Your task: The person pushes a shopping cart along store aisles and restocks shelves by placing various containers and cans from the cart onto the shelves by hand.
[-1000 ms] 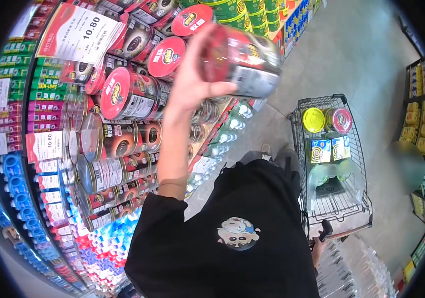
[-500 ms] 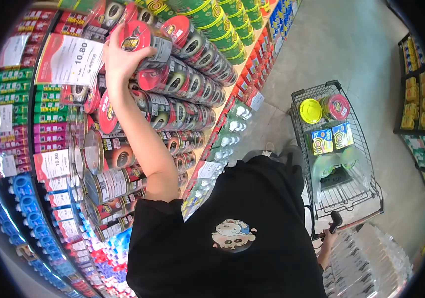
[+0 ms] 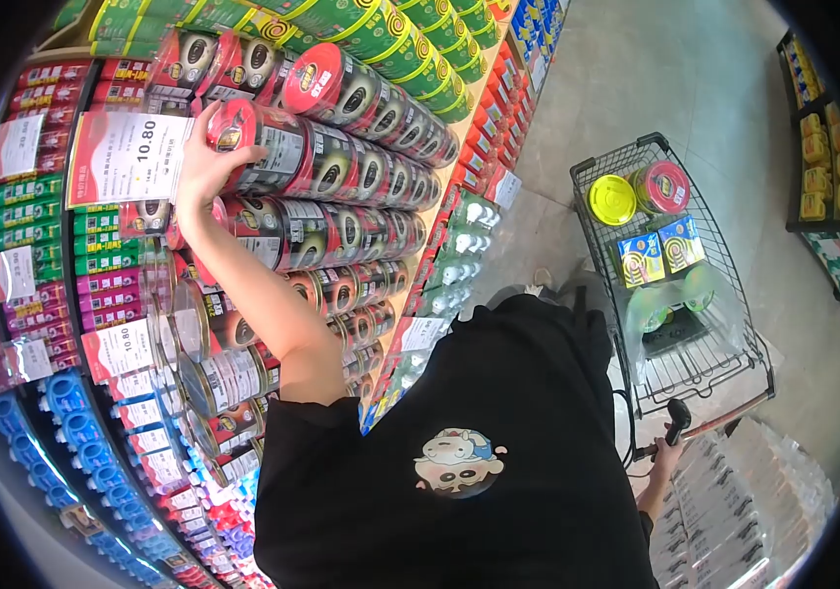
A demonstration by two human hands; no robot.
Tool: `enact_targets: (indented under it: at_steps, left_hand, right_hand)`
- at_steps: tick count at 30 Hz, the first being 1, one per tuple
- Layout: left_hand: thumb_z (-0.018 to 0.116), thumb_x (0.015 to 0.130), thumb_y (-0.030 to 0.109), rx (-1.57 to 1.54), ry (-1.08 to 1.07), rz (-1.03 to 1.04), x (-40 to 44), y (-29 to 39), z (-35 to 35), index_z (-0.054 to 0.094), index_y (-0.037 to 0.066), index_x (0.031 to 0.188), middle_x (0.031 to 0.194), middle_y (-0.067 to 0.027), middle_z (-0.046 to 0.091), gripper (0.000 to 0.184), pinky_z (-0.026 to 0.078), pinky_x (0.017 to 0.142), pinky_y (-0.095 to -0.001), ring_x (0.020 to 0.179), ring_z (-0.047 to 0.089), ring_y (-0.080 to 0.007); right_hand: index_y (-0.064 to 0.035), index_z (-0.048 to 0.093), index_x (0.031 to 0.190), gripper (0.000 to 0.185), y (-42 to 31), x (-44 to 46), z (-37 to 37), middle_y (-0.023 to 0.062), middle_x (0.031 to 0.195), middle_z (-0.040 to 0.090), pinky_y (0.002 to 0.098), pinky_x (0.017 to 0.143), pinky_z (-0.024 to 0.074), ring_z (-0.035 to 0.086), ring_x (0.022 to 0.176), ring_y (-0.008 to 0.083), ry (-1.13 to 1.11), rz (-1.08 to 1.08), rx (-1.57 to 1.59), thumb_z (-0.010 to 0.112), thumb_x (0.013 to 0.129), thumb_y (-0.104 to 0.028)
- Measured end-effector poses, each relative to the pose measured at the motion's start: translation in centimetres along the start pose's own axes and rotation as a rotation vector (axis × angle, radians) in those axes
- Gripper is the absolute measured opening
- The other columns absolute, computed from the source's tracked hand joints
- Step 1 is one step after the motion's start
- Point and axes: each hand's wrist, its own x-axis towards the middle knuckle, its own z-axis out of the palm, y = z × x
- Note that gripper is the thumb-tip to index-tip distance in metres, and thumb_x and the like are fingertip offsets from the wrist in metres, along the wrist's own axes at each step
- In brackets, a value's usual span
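My left hand [image 3: 206, 167] is curled around the red-lidded top of a canister [image 3: 265, 147], black and red with a pale label. This canister lies in line with the top of a stack of like canisters [image 3: 341, 167]. Another red-lidded canister [image 3: 314, 79] tops the neighbouring stack. At lower right, my right hand [image 3: 667, 459] is closed on the handle of a shopping cart [image 3: 724, 417], beside a black knob-like piece [image 3: 678, 420]. Part of its grip is hidden.
The cart holds a yellow-lidded tub [image 3: 612, 200], a red-lidded canister [image 3: 665, 187], blue-yellow boxes [image 3: 641, 257] and a clear bag [image 3: 695, 299]. A price card [image 3: 126, 157] stands beside my left hand. Plastic-wrapped goods [image 3: 734, 501] lie near the cart; another shelf [image 3: 827, 167] stands far right.
My left hand has brought the canister down from a tilted position between the stacks into line with one stack. The view has shifted slightly; my right hand stays at the cart handle.
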Motion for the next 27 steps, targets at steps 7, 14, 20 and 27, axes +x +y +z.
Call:
enact_targets:
  at_steps: [7,14,20,27]
  left_hand:
    - [0.094,0.058,0.024,-0.028,-0.041,0.054,-0.6,0.0,-0.3,0.053,0.001,0.146,0.132,-0.0198,0.066,0.100,0.045,0.109,-0.0386,0.122,0.062,-0.0288]
    - [0.094,0.059,0.025,-0.106,-0.031,0.020,-0.1,-1.5,-0.3,0.052,0.001,0.147,0.138,-0.0201,0.062,0.101,0.044,0.110,-0.0394,0.127,0.058,-0.0292]
    - [0.093,0.063,0.025,-0.032,-0.075,-0.027,0.0,-1.4,-0.2,0.051,0.002,0.148,0.134,-0.0177,0.064,0.098,0.049,0.102,-0.0380,0.117,0.062,-0.0263]
    - [0.088,0.073,0.019,-0.088,-0.091,-0.115,-0.7,-0.6,0.5,0.061,0.010,0.143,0.093,-0.0012,0.063,0.076,0.043,0.061,-0.0244,0.076,0.057,-0.0092]
  right_hand:
    - [-0.0027,0.069,0.123,0.047,-1.8,-1.0,0.3,-0.0032,0.068,0.051,0.0264,0.046,0.0378,0.051,0.049,0.0090,-0.010,0.002,0.010,0.060,0.077,0.005]
    - [-0.0014,0.069,0.124,0.048,-0.9,-0.5,0.3,-0.0011,0.073,0.054,0.0274,0.052,0.0430,0.056,0.055,0.0113,-0.018,-0.009,-0.008,0.060,0.078,0.003]
    - [-0.0003,0.068,0.124,0.048,-0.7,-0.5,0.3,0.0032,0.082,0.056,0.0295,0.059,0.0517,0.061,0.061,0.0148,-0.003,0.018,-0.010,0.060,0.078,0.003]
    - [-0.0079,0.070,0.125,0.046,0.8,0.4,0.2,-0.0001,0.072,0.057,0.0275,0.045,0.0368,0.051,0.050,0.0099,0.034,-0.006,-0.045,0.063,0.080,0.002]
